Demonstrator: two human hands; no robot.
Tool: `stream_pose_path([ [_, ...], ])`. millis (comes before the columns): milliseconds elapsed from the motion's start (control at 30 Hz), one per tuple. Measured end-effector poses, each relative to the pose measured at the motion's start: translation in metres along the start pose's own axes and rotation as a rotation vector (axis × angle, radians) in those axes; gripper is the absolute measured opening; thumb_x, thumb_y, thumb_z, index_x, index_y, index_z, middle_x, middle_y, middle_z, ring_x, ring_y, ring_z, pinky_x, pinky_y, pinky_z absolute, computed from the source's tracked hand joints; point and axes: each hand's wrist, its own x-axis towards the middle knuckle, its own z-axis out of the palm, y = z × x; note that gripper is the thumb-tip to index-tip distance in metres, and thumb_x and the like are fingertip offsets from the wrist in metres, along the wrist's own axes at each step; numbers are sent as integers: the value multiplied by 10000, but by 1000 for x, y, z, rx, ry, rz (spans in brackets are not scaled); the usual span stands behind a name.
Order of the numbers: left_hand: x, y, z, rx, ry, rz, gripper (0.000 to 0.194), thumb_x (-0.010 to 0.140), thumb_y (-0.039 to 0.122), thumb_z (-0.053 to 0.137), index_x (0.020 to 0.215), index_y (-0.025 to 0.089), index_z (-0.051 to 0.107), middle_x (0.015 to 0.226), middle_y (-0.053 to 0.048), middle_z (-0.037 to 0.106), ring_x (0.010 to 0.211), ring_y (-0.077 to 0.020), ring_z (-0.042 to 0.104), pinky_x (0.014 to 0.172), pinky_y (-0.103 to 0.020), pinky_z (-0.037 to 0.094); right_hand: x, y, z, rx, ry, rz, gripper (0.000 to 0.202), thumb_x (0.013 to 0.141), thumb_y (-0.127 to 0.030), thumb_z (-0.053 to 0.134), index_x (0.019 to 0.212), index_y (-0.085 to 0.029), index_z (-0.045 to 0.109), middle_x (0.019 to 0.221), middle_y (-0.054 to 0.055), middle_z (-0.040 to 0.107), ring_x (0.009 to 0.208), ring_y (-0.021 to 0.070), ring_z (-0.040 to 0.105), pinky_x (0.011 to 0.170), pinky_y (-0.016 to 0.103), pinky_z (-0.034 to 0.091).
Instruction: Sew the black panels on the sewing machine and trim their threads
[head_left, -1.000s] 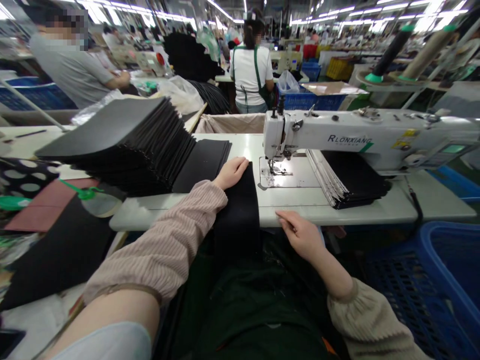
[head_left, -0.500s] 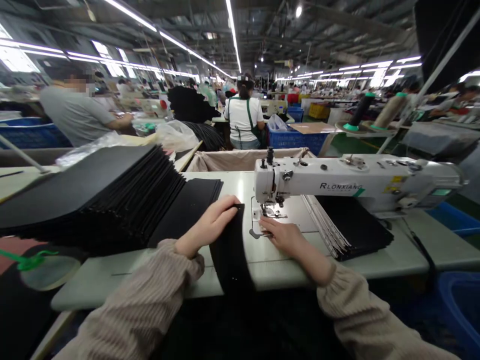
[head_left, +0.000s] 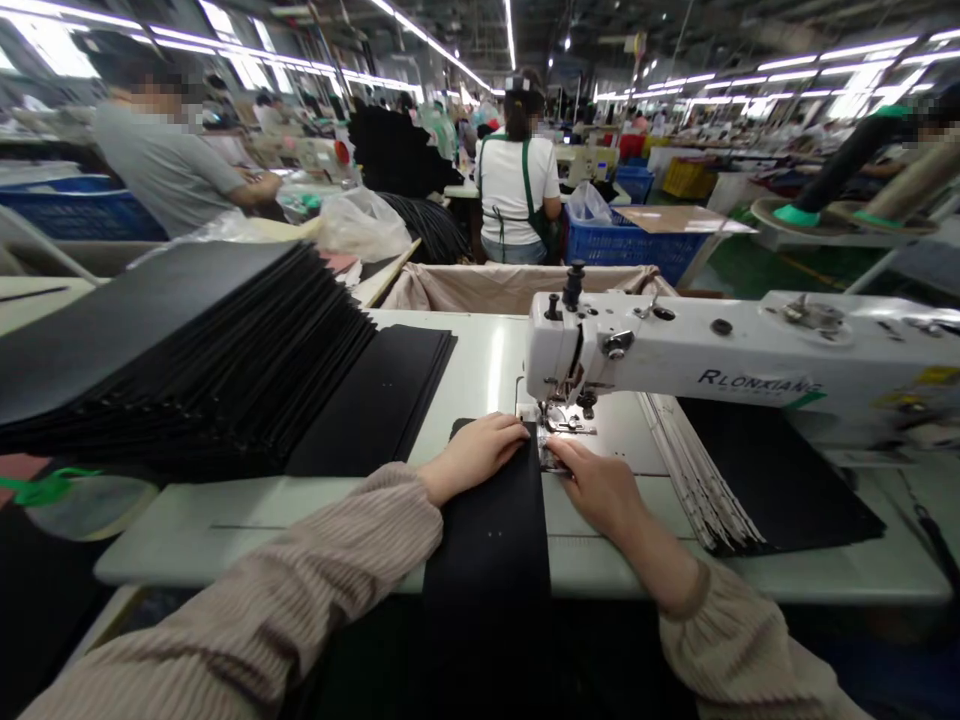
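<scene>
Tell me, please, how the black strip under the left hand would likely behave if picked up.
The black strip would probably flex, since it seems to bend down past the edge of the table. It looks fairly light for its size, being thin. Rolling seems unlikely, as it lies flat.

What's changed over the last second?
The left hand has moved the black strip rightward, closer to the needle of the sewing machine. The right hand has gone forward from the table's front edge to near the needle. Unchanged: left hand on the strip, big stack on the left, pile under the machine.
</scene>
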Motion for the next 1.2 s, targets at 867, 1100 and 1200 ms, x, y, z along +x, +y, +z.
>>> stream_pose_path([
  [867,-7,15,6,-43,-39,-39,550,957,428,503,1466,269,369,1547,-62,375,1459,-239,276,1208,-478,203,3,0,2,-54,-75,5,501,971,-320,422,1471,-336,393,1465,2,480,921,195,685,663,312,553],
  [1100,-6,15,5,-62,-55,-38,554,958,428,502,1469,260,367,1542,-61,384,1458,-233,277,1212,-470,193,3,1,1,-55,-79,-1,502,976,-317,417,1476,-336,385,1477,-11,466,921,191,682,670,304,548],
  [1200,-6,15,5,-69,-49,-33,558,956,422,508,1470,261,366,1538,-63,390,1457,-237,281,1211,-473,194,3,1,1,-56,-88,0,504,975,-320,419,1477,-334,384,1477,-8,466,920,192,683,660,299,544],
])
